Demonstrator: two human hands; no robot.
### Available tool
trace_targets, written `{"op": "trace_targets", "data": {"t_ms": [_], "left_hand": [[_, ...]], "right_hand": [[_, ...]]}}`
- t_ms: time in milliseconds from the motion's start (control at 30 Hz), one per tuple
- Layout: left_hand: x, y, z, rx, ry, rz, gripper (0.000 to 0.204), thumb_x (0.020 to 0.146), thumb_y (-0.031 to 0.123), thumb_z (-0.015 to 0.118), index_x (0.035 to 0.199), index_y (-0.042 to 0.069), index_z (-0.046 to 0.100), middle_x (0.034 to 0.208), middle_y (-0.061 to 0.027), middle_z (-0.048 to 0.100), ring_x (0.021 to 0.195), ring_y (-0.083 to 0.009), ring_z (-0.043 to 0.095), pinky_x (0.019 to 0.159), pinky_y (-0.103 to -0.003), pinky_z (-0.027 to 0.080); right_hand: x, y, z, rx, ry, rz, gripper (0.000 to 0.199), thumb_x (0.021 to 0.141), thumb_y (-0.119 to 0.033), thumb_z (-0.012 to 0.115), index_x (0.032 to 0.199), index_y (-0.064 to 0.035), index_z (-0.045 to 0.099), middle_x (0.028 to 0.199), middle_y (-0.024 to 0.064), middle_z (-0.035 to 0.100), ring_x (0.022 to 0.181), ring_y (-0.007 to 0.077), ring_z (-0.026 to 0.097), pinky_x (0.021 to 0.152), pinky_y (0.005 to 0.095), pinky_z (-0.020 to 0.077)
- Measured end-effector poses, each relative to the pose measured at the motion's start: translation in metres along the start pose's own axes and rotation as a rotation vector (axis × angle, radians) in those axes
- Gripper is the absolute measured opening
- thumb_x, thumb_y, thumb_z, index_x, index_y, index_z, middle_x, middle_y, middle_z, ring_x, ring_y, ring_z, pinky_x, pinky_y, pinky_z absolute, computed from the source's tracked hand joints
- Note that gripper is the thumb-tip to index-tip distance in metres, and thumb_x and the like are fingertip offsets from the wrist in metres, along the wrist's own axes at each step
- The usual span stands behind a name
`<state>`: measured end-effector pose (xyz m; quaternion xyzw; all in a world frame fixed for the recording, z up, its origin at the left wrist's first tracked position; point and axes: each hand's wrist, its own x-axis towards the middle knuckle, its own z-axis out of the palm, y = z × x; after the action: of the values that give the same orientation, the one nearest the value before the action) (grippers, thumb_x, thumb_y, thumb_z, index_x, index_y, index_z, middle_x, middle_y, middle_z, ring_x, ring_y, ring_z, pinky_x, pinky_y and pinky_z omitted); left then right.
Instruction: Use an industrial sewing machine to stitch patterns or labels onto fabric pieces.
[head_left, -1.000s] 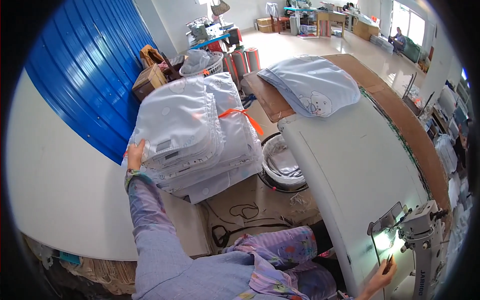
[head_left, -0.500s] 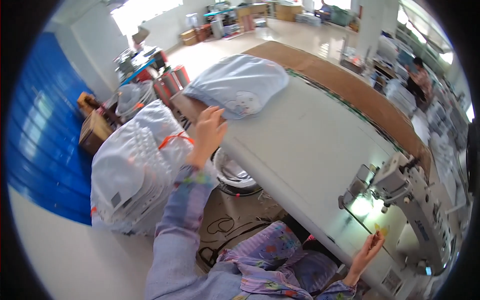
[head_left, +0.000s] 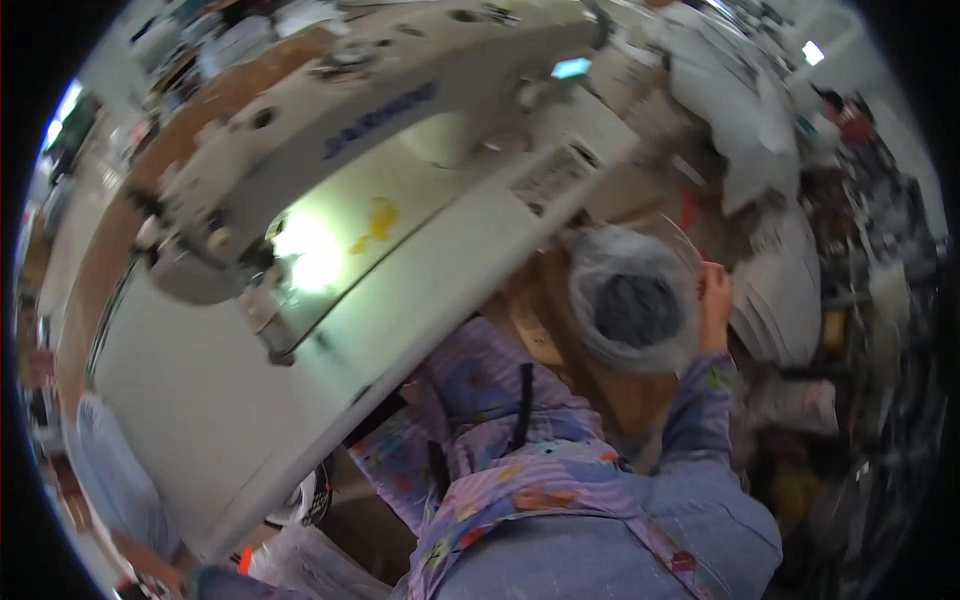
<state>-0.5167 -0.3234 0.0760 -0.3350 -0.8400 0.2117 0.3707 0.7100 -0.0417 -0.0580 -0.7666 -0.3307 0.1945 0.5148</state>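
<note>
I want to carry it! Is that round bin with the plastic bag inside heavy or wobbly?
Probably light: the bin looks mostly empty, just dark inside. Its thin plastic liner looks crinkly, so it is likely floppy and slippery where the right hand meets the rim.

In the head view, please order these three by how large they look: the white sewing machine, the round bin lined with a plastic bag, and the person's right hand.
1. White sewing machine, clearly largest.
2. Round bin lined with a plastic bag.
3. Right hand, smallest, at the bin's rim.
</note>
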Motion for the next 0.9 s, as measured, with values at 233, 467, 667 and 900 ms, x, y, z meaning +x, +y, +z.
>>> {"op": "trace_targets", "data": {"t_ms": [233,467,667,900], "left_hand": [[-0.056,0.262,-0.312,-0.922,-0.015,0.169,0.029,0.109,0.015,0.047,0.121,-0.007,0.063,0.118,-0.0268,0.063,0.111,-0.0436,0.059,0.096,-0.045,0.047],[-0.131,0.387,-0.425,-1.221,-0.406,0.498,0.025,0.105,0.012,0.053,0.121,-0.003,0.064,0.105,-0.0219,0.061,0.097,-0.0420,0.060,0.086,-0.044,0.048],[-0.093,0.384,-0.447,-1.258,-0.406,0.557,0.033,0.097,0.011,0.061,0.129,0.004,0.066,0.117,-0.0175,0.064,0.110,-0.0376,0.062,0.091,-0.045,0.050],[-0.093,0.457,-0.380,-1.187,-0.120,0.424,0.056,0.099,0.036,0.062,0.151,0.016,0.052,0.155,-0.0095,0.049,0.146,-0.0355,0.040,0.120,-0.063,0.025]], "right_hand": [[-0.026,0.143,0.001,-0.499,-0.230,0.026,0.026,0.087,-0.019,0.077,0.106,-0.0012,0.075,0.090,0.0097,0.073,0.082,0.0217,0.068,0.075,0.0359,0.0533],[-0.028,0.146,0.079,-0.814,-0.131,-0.150,0.055,0.080,-0.022,0.082,0.127,-0.0037,0.062,0.126,0.0228,0.057,0.117,0.0450,0.058,0.094,0.0507,0.0504],[-0.019,0.159,0.065,-1.066,-0.260,-0.287,0.025,0.091,-0.025,0.071,0.105,-0.0053,0.068,0.105,0.0214,0.071,0.101,0.0447,0.067,0.085,0.0556,0.0522],[0.013,0.221,-0.004,-0.799,-0.022,-0.744,0.039,0.094,-0.028,0.071,0.119,0.0015,0.061,0.108,0.0258,0.071,0.102,0.0437,0.068,0.086,0.0511,0.0516]]}}
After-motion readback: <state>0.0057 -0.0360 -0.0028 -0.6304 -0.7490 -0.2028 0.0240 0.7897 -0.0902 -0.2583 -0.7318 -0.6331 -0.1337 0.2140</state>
